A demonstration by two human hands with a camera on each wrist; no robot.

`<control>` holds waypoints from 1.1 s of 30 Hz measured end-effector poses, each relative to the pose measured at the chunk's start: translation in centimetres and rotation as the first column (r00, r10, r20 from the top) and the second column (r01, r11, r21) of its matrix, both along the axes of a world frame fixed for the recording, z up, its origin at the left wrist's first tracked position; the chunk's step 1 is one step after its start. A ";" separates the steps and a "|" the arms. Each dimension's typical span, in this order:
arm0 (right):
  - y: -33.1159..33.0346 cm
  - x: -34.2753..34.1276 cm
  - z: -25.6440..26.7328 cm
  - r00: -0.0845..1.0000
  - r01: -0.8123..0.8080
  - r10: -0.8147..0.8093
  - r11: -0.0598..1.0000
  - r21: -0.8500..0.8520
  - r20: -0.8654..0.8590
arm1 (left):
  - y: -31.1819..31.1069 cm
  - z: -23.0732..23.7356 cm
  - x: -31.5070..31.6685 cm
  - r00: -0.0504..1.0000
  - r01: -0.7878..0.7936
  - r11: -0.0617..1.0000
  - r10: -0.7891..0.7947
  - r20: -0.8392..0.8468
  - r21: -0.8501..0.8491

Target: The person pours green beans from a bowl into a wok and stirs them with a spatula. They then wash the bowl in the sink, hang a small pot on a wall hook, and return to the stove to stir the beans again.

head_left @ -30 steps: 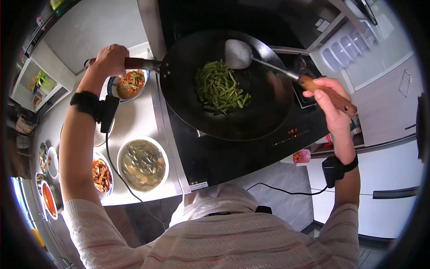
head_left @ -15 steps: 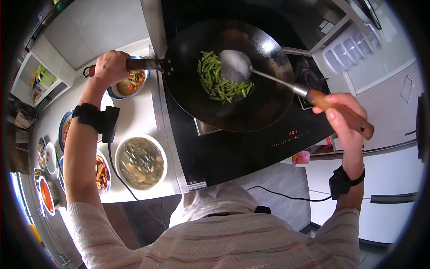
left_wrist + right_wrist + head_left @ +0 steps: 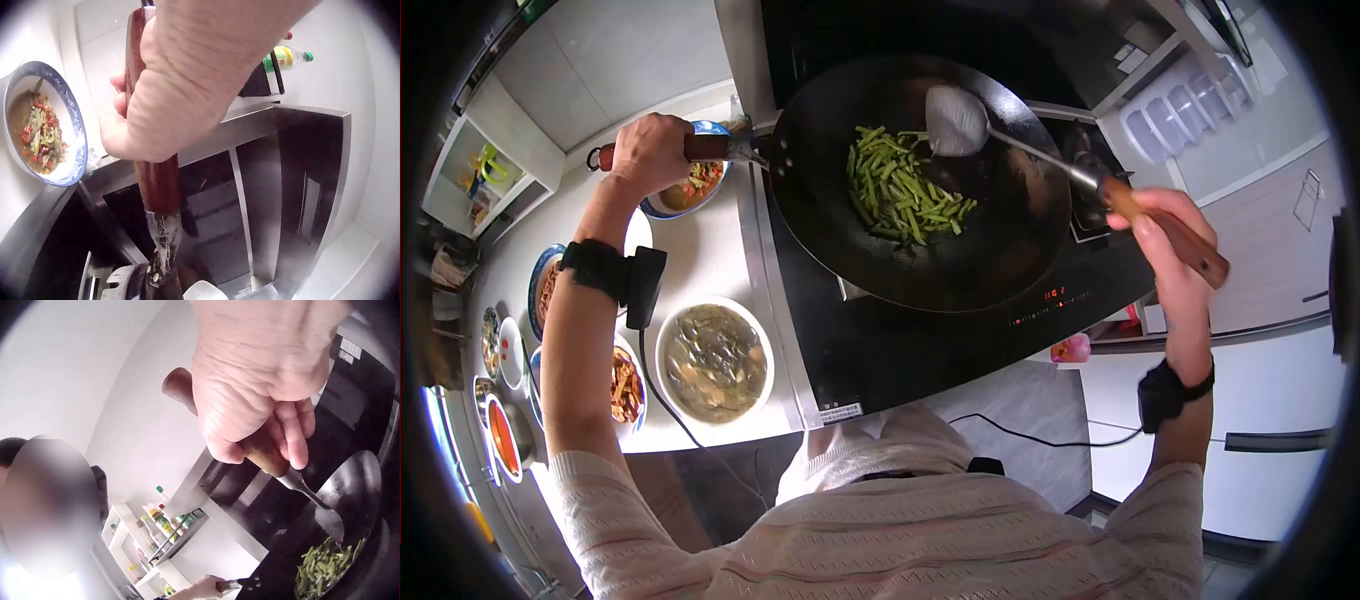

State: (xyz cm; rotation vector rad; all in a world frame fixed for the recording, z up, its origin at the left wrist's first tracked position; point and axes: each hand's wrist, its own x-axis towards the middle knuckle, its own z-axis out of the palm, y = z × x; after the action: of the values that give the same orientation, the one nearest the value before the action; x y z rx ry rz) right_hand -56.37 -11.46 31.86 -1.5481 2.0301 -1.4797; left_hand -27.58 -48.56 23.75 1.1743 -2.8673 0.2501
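A dark wok (image 3: 840, 250) sits over the black cooktop, cut green beans (image 3: 900, 190) lying in its middle. My left hand (image 3: 650, 155) grips the wok's reddish-brown wooden handle (image 3: 706, 148); the left wrist view shows the same hand (image 3: 181, 94) wrapped round it. In my right hand (image 3: 1170, 235) is the wooden handle (image 3: 1200, 258) of a metal spatula, whose blade (image 3: 957, 121) is inside the wok beside the beans, on their upper right. The right wrist view shows the blade (image 3: 329, 524) just above the beans (image 3: 325, 569).
Left of the cooktop, the counter holds a bowl of soup (image 3: 714, 359), a blue-rimmed bowl with red and green food (image 3: 44, 128), and several other dishes. Red digits glow on the cooktop's control panel (image 3: 1052, 294). Bottles (image 3: 164, 522) stand on a rack.
Over the last second the spatula blade went down over the beans, then back up and right off them. The right hand has moved a little right and down; the left keeps its grip.
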 end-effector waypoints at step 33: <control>2.3 3.9 2.3 0.967 -0.031 0.067 0.989 0.147 -0.247 | 2.9 -5.5 18.0 0.828 -0.383 0.921 0.379 -0.414 0.078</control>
State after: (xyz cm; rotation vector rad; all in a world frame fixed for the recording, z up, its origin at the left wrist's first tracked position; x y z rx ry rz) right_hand -52.47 -9.19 34.13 -1.7885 2.1592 -1.1423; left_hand -9.58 -45.62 18.28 1.5713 -2.2427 0.0072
